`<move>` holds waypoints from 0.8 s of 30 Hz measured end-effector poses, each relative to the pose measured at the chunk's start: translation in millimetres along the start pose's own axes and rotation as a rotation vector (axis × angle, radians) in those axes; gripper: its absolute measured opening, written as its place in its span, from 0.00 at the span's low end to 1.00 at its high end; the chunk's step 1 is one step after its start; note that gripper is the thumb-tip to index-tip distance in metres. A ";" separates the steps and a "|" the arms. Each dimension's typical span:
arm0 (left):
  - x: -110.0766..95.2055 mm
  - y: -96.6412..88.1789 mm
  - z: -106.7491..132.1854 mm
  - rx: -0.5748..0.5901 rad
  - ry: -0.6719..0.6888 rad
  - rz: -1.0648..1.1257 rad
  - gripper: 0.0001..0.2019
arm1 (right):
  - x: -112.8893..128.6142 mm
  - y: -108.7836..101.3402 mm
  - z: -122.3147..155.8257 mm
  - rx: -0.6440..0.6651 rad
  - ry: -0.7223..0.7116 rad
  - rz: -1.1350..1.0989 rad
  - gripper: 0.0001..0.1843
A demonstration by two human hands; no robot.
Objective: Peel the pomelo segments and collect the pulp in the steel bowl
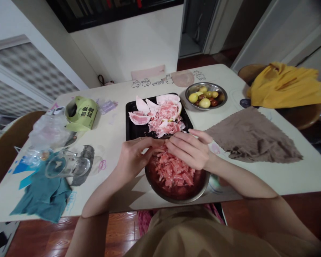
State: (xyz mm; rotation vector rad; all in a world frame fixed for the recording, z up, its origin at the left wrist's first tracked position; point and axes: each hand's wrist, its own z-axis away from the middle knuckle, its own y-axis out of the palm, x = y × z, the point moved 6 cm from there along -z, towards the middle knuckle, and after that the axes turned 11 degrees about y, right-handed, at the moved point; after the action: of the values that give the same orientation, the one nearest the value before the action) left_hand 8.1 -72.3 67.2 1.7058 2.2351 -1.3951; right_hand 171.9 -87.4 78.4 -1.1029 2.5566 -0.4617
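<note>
A metal bowl (176, 200) heaped with red pomelo pulp (175, 171) stands at the near table edge. Above its far side, my left hand (137, 153) pinches a small piece of pomelo, with thumb and fingers closed. My right hand (188, 148) meets it from the other side, fingers curled over the same piece and mostly covering it. Just beyond my hands, a black tray (132, 134) bears thick pink-white pomelo rind (141, 105) and a pile of shredded membrane (167, 116). A rind-edged wedge (139, 118) lies on the tray's left.
Behind the tray to the right sits a steel bowl (224, 96) of small yellow and reddish fruit. A brown cloth (254, 135) lies right. On the left are a green visor (82, 112), plastic bag (49, 130), glass pitcher (66, 164) and teal cloth (45, 192). Yellow fabric (286, 87) drapes a chair.
</note>
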 end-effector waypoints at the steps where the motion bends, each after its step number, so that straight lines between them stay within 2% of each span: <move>1: 0.2 2.5 -0.3 0.029 -0.005 0.038 0.08 | -4.4 -2.6 -1.6 -0.004 0.043 0.006 0.09; 3: 0.3 2.4 -1.0 0.020 -0.018 0.100 0.08 | -15.0 -7.2 -4.5 -0.022 0.150 0.007 0.06; 7: 3.7 -19.1 1.0 -0.293 -0.075 0.078 0.10 | -35.5 0.2 -5.6 -0.015 0.361 -0.063 0.03; 10: 9.2 -18.5 2.3 -0.346 -0.100 0.212 0.10 | -55.0 21.6 1.4 -0.013 0.513 -0.093 0.03; 14: 16.5 -13.6 2.7 -0.405 -0.113 0.332 0.12 | -87.3 64.6 22.1 0.119 0.701 -0.134 0.09; 17: 18.1 -8.8 1.2 -0.405 -0.111 0.380 0.11 | -99.6 89.7 36.4 0.244 0.730 -0.172 0.09; 19: 18.3 -5.7 -0.4 -0.396 -0.107 0.411 0.11 | -101.7 98.4 42.1 0.295 0.722 -0.166 0.10; 24: 17.8 -1.9 -3.4 -0.413 -0.032 0.437 0.12 | -100.0 99.5 44.8 0.279 0.702 -0.118 0.11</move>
State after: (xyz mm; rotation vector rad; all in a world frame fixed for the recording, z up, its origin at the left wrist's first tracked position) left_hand 1.0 -56.4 61.7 1.8397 1.8090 -0.7966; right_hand 191.8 44.1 13.3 -1.1287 2.8525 -1.4025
